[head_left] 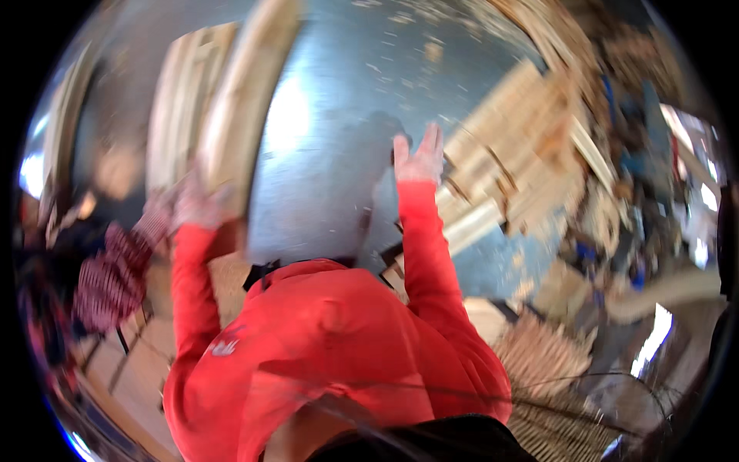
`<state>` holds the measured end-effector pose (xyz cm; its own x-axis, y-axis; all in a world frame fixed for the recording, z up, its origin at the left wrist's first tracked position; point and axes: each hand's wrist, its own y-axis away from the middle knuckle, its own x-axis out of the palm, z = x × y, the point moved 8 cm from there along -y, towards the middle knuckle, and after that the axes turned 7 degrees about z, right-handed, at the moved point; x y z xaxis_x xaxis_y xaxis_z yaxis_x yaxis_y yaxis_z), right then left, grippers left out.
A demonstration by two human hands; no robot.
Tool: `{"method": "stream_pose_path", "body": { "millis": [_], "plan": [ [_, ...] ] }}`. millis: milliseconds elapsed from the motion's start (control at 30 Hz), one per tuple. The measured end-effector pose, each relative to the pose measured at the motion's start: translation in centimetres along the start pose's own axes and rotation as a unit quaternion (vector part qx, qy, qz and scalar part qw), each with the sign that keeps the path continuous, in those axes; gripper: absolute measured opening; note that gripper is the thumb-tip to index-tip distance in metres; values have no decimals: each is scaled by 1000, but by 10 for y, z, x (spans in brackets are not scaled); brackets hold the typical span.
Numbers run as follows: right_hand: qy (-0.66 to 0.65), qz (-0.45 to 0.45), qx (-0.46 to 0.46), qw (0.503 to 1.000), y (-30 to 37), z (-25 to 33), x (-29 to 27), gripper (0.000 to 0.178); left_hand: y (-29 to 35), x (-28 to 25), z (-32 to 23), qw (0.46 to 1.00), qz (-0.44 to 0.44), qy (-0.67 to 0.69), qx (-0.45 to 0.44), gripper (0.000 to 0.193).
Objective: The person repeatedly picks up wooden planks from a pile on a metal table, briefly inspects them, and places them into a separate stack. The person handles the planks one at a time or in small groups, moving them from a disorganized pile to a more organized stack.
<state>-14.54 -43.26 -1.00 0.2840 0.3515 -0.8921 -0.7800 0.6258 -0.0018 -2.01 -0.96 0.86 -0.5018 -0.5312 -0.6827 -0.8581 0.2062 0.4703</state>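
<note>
My left hand [198, 206], at the end of a red sleeve, is at the near end of long pale wooden boards [245, 100]. Motion smears its fingers, so I cannot tell whether it grips a board or only touches it. Over the grey-blue metal tabletop [331, 185], my right hand [421, 160] is open with its fingers spread and nothing in it. Right beside it lies a group of flat wooden pieces [512, 146]. A second bundle of boards [185, 100] stretches away just left of the long one.
A co-worker's maroon patterned sleeve [115, 269] reaches in close to my left hand. Wood shavings [433, 52] litter the far tabletop. Cluttered wood scraps [562, 289] crowd the right side, and a stack of ridged wood [543, 343] sits at lower right.
</note>
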Motion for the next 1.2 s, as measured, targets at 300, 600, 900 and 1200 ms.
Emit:
{"method": "stream_pose_path", "body": {
  "millis": [300,600,900,1200],
  "plan": [
    [192,-137,188,953,-117,-117,-191,82,29,-34,62,956,-146,-253,-32,88],
    [316,21,225,921,-211,-239,-211,86,34,-22,63,937,-183,-293,-47,80],
    [448,152,13,881,-290,-257,-174,103,10,9,-29,892,-227,-389,28,84],
    [243,371,-336,831,-109,-65,-71,21,-90,278,-276,784,381,490,-20,64]
  ]
}}
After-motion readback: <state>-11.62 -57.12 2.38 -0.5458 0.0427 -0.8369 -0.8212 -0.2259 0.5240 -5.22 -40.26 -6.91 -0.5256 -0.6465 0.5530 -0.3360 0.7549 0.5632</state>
